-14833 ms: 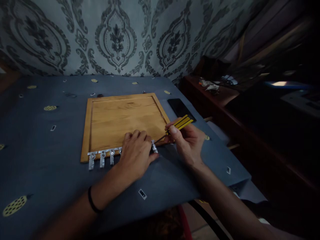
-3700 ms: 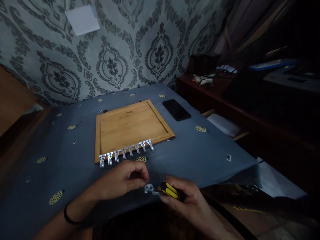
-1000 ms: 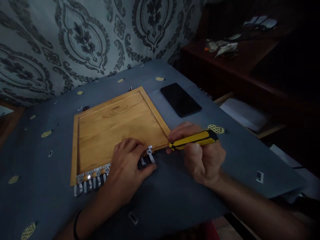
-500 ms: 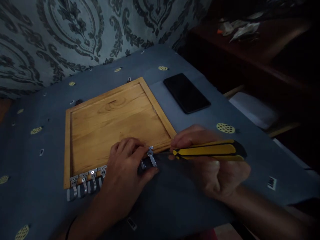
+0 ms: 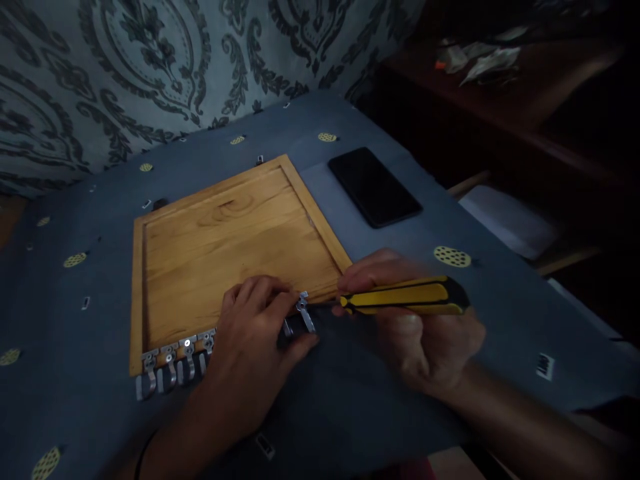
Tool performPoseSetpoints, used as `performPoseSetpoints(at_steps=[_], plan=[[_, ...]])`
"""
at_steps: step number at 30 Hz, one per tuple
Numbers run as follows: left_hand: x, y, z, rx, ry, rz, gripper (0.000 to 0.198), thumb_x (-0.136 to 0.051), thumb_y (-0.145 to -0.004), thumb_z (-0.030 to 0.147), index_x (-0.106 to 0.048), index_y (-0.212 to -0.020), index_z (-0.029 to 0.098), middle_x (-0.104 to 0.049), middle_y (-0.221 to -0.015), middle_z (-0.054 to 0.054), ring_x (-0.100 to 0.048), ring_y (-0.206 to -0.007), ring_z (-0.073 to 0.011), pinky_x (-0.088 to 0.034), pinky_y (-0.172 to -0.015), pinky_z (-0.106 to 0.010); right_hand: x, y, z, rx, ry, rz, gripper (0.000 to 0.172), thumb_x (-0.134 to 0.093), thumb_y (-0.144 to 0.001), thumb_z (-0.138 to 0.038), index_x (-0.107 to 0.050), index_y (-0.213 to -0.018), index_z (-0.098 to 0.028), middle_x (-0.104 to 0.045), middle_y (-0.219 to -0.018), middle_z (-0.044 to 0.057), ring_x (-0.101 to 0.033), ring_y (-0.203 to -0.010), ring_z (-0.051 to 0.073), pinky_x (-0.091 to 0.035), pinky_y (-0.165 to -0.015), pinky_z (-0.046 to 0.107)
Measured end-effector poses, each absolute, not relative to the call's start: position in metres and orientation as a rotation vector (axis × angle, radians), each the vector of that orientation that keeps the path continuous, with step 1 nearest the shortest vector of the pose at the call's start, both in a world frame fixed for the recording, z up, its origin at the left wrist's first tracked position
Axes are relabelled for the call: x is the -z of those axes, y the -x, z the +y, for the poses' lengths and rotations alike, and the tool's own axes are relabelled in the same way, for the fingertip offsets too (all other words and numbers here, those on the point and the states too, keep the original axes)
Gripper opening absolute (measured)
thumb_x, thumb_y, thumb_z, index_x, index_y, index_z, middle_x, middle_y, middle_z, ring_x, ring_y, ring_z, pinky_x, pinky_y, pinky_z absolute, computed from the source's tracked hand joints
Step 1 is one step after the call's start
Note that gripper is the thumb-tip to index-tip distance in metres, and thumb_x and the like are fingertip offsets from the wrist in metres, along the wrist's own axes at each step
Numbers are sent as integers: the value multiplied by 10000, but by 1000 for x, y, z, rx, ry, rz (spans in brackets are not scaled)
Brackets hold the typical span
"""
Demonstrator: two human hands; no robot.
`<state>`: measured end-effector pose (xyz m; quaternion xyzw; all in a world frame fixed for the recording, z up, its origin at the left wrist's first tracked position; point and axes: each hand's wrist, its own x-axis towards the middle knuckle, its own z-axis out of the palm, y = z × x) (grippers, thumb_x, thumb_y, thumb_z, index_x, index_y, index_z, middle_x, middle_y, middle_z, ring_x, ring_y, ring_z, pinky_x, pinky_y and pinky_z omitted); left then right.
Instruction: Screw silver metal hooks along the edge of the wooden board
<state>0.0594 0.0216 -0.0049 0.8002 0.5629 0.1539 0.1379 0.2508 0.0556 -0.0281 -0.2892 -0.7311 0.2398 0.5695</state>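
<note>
A framed wooden board (image 5: 220,247) lies on the blue cloth, with a metal hook rail (image 5: 179,349) along its near edge. My left hand (image 5: 255,340) is closed over the rail's middle, fingers on the board and thumb below the hooks. One hook (image 5: 305,313) shows just right of that thumb. In my right hand (image 5: 425,340) is a screwdriver (image 5: 400,296) with a yellow and black handle, held almost level. Its shaft points left toward the rail's right end, by the board's near right corner. Whether the tip touches anything, I cannot tell.
A black phone (image 5: 375,187) lies right of the board. The cloth-covered table (image 5: 320,407) meets a patterned wall covering (image 5: 150,60) at the back. Dark furniture (image 5: 540,107) stands at the right, with crumpled plastic (image 5: 490,63) on top.
My right hand and the screwdriver have shifted slightly left toward the board, and the handle looks turned. My left hand keeps its hold on the rail.
</note>
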Motion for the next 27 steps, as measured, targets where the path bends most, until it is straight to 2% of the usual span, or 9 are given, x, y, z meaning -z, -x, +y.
performPoseSetpoints(at_steps=[12, 21, 27], plan=[[5, -60, 22, -440, -2280, 1632, 341, -867, -775, 229, -676, -1058, 231, -706, -1123, -45, -640, -1082, -282, -483, -926, -471, 25, -250, 54, -521, 746, -1782, 218, -438, -1074, -352, -597, -1000, -223, -644, -828, 31, -667, -753, 172, -570, -632, 304], [6, -62, 22, -476, -2277, 1641, 421, -881, -752, 238, -626, -1087, 215, -708, -1090, -49, -642, -1045, -283, -471, -908, -469, 23, -251, 52, -559, 729, -1770, 173, -487, -1053, -339, -624, -1022, -237, -659, -837, 26, -664, -729, 175, -577, -618, 317], [6, -61, 22, -473, -2240, 1646, 355, -879, -762, 228, -638, -1022, 226, -710, -1075, -37, -642, -1026, -277, -469, -893, -457, 22, -251, 53, -536, 706, -1782, 185, -460, -1068, -343, -599, -1033, -226, -646, -828, 26, -657, -734, 160, -572, -627, 291]])
